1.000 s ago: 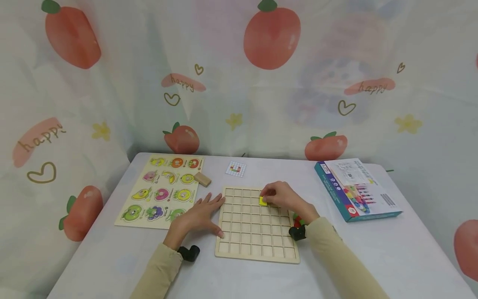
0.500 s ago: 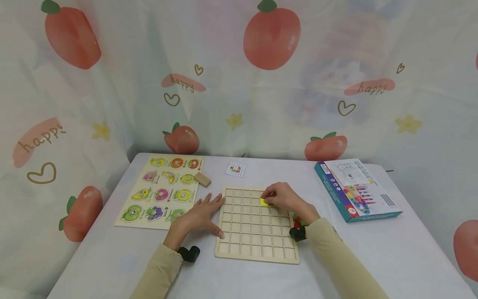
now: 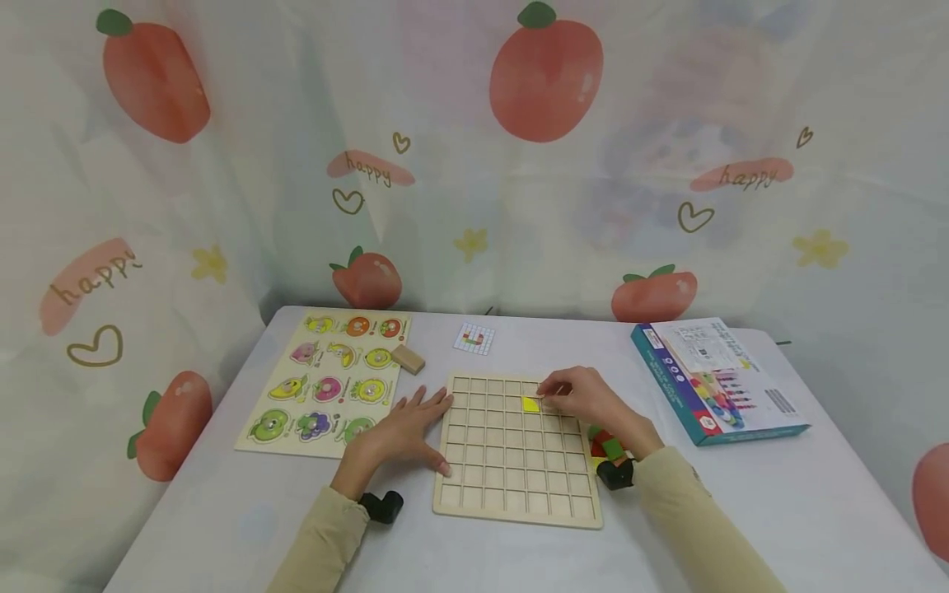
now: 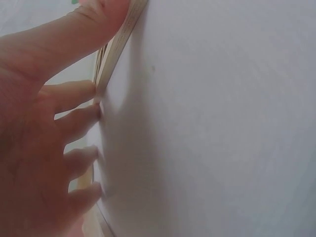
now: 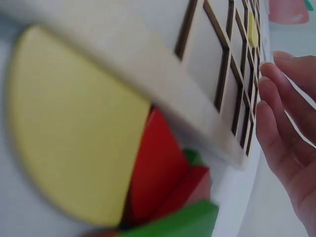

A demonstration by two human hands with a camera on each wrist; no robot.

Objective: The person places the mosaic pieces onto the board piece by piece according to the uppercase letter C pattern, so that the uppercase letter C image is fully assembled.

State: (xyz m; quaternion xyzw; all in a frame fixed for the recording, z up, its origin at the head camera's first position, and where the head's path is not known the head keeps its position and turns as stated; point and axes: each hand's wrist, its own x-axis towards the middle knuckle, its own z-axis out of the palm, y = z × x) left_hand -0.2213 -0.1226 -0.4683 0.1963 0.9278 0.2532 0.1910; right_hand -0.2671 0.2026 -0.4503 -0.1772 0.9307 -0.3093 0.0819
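Observation:
A wooden grid board (image 3: pixel 495 473) lies on the white table. In one of its upper cells sits a yellow square tile (image 3: pixel 530 404), a small yellow block (image 5: pixel 253 29) in the right wrist view. My right hand (image 3: pixel 589 401) hovers just right of that tile, fingertips apart from it and holding nothing. At the board's left edge my left hand (image 3: pixel 396 432) rests with fingers spread, the thumb touching the rim. The left wrist view shows the same left hand (image 4: pixel 34 118) beside the board's side (image 4: pixel 121 44).
Loose red and green blocks (image 3: pixel 610 446) lie right of the board, with a rounded yellow piece (image 5: pixel 74 128) among them. A fruit puzzle board (image 3: pixel 296 412) with a small wooden block (image 3: pixel 408 359), a pattern card (image 3: pixel 474 338) and a flat box (image 3: pixel 719 383) surround it.
My right hand has let go of the yellow tile and drawn slightly to the right. The tile stays in its cell. My left hand keeps its place on the board; the whole view shifts slightly.

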